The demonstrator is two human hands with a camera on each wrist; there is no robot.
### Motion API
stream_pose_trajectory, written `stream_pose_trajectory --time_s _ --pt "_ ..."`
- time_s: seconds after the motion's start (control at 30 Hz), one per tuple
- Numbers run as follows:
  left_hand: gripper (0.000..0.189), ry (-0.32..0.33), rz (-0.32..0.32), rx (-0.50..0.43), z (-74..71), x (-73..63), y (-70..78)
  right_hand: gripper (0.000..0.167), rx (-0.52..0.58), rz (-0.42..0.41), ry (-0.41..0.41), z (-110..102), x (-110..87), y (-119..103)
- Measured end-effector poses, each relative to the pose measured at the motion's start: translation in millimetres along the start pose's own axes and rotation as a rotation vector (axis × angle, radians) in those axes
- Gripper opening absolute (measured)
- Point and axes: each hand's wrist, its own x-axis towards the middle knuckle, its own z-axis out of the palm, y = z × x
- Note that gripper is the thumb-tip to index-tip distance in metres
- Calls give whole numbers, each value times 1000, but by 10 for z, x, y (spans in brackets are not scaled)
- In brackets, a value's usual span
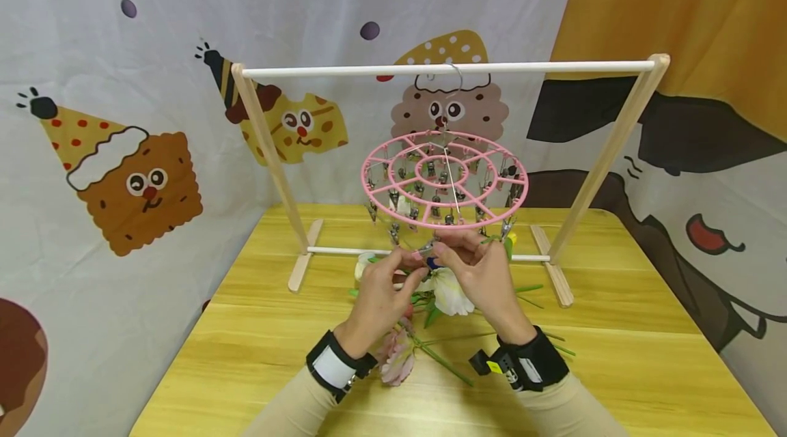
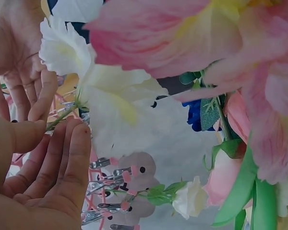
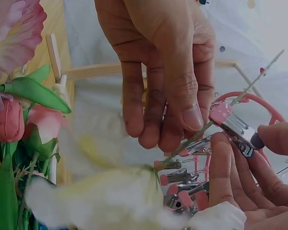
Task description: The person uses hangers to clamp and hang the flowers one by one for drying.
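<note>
Close together, hands pinch: left stem, right clip.

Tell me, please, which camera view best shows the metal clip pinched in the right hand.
The right wrist view: the metal clip appears large, its pink tip and silver body plain, with the right hand pinching it. The head view shows it small, partly hidden among the fingers; the left wrist view does not show it clearly.

Head view looks down; close wrist views share white flower.
</note>
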Motion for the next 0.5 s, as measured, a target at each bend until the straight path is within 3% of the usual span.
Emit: stream_pose_trajectory --time_s 0.5 --pt "20 -54 38 32 -86 -79 -33 29 -110 -12 20 -98 -43 -28"
